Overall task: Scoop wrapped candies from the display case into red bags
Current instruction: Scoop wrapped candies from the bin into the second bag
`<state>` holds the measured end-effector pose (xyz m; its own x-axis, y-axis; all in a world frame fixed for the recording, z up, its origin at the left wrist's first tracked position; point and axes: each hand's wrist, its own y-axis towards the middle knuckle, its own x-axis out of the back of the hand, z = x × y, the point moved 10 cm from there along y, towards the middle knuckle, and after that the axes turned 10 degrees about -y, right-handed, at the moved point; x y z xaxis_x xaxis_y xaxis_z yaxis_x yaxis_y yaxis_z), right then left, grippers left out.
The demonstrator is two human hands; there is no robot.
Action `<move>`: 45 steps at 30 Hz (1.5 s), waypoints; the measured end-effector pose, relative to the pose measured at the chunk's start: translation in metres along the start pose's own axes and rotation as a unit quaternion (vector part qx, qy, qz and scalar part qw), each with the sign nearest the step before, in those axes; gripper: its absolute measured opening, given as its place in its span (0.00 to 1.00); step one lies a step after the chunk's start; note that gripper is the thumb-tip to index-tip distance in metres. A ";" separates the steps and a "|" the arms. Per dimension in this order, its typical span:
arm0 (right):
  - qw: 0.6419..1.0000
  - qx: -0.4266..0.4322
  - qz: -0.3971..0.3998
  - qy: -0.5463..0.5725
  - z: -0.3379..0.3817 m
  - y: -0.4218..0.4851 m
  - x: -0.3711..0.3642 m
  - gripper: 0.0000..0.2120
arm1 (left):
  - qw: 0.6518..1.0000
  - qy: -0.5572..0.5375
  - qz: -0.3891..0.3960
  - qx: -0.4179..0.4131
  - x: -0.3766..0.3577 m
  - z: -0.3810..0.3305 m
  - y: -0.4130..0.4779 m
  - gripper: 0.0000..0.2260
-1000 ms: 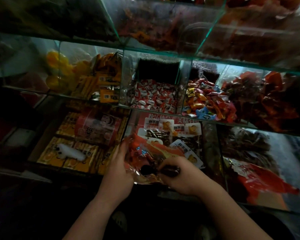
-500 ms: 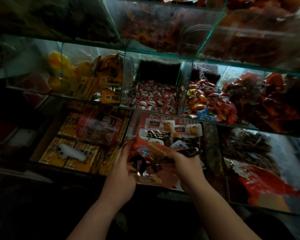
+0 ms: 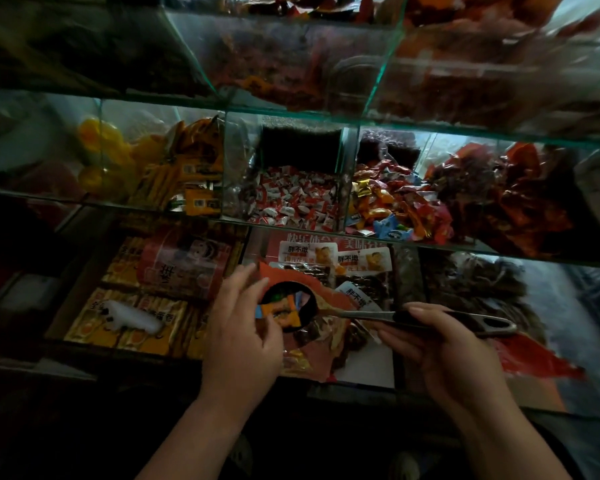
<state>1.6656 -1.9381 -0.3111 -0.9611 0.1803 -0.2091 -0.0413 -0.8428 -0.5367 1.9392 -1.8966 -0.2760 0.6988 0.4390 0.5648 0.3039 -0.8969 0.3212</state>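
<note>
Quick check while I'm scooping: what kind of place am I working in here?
Most likely a sweet or snack shop counter: a glass display case split into bins, loose wrapped candies heaped in them, and labelled snack packs on the shelf below.

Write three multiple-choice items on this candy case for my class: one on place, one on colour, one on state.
1. The round dark metal scoop hangs over: A the red plastic bag; B yellow packets; C the floor.
2. The largest wrapper in it is: A black; B orange; C white.
3. The right hand: A lies flat; B hangs empty; C grips the scoop's handle.
A: red bag shows around the bowl. B: an orange wrapper fills it. C: fingers curl round the handle.
</note>
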 end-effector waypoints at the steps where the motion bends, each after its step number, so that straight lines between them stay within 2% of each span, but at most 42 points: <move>1: 1.000 0.006 0.000 0.003 0.005 -0.004 0.005 0.05 | 1.000 -0.002 0.015 -0.020 -0.008 -0.007 0.000 0.20; 3: 1.000 0.022 0.000 0.015 0.015 -0.013 0.012 0.05 | 0.998 0.008 0.053 -0.032 -0.028 -0.015 0.000 0.20; 7: 0.998 0.049 0.012 0.026 0.029 -0.026 0.021 0.08 | 0.992 0.029 0.118 0.042 -0.060 -0.003 0.006 0.24; 10: 0.997 0.067 0.022 0.017 0.032 -0.032 0.022 0.09 | 0.988 0.045 0.142 0.037 -0.074 -0.005 0.009 0.24; 12: 0.996 0.074 0.035 0.022 0.033 -0.036 0.021 0.04 | 0.988 0.056 0.139 0.025 -0.076 -0.011 0.011 0.23; 17: 0.993 0.101 0.044 0.052 0.046 -0.043 0.031 0.05 | 0.991 0.071 0.112 -0.024 -0.078 -0.037 0.025 0.23; 21: 0.987 0.134 0.014 0.088 0.071 -0.050 0.046 0.03 | 0.991 -0.001 0.107 -0.074 -0.086 -0.077 0.050 0.26; 26: 0.976 0.156 -0.016 0.148 0.105 -0.049 0.068 0.04 | 0.984 -0.154 0.090 -0.030 -0.099 -0.096 0.088 0.31; 28: 0.971 0.175 -0.029 0.159 0.117 -0.043 0.075 0.10 | 0.981 -0.178 0.072 0.003 -0.100 -0.089 0.096 0.34; 30: 0.964 0.197 -0.049 0.170 0.131 -0.031 0.077 0.11 | 0.983 -0.166 0.072 0.035 -0.103 -0.076 0.097 0.36; 32: 0.957 0.223 -0.065 0.174 0.143 -0.011 0.068 0.04 | 0.986 -0.126 0.094 0.049 -0.109 -0.064 0.093 0.38; 34: 0.954 0.263 -0.096 0.111 0.155 0.008 0.050 0.02 | 0.988 -0.075 0.127 0.035 -0.117 -0.059 0.087 0.40; 35: 0.942 0.309 -0.131 0.014 0.165 0.013 0.043 0.04 | 0.988 -0.057 0.141 0.029 -0.121 -0.058 0.086 0.41; 36: 0.903 0.376 -0.163 -0.125 0.179 0.013 0.031 0.06 | 0.987 -0.046 0.152 0.030 -0.124 -0.056 0.086 0.42; 38: 0.771 0.482 -0.154 -0.387 0.192 0.008 -0.009 0.10 | 0.986 -0.038 0.158 0.035 -0.126 -0.053 0.086 0.44; 39: 0.715 0.501 -0.135 -0.468 0.189 0.010 -0.023 0.13 | 0.986 -0.037 0.159 0.036 -0.126 -0.053 0.086 0.44; 40: 0.678 0.508 -0.125 -0.516 0.184 0.010 -0.029 0.15 | 0.986 -0.037 0.161 0.036 -0.127 -0.052 0.086 0.45; 42: 0.651 0.527 -0.125 -0.532 0.179 -0.001 -0.030 0.15 | 0.986 -0.036 0.162 0.033 -0.128 -0.052 0.086 0.46; 45: 0.666 0.551 -0.139 -0.483 0.175 -0.033 -0.021 0.13 | 0.986 -0.041 0.163 0.026 -0.128 -0.053 0.086 0.46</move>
<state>1.6391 -2.0026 -0.1454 -0.5796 0.4460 0.6820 0.0812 -0.8012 0.5929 1.8412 -2.0268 -0.2808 0.8140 0.1240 0.5674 0.0860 -0.9919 0.0934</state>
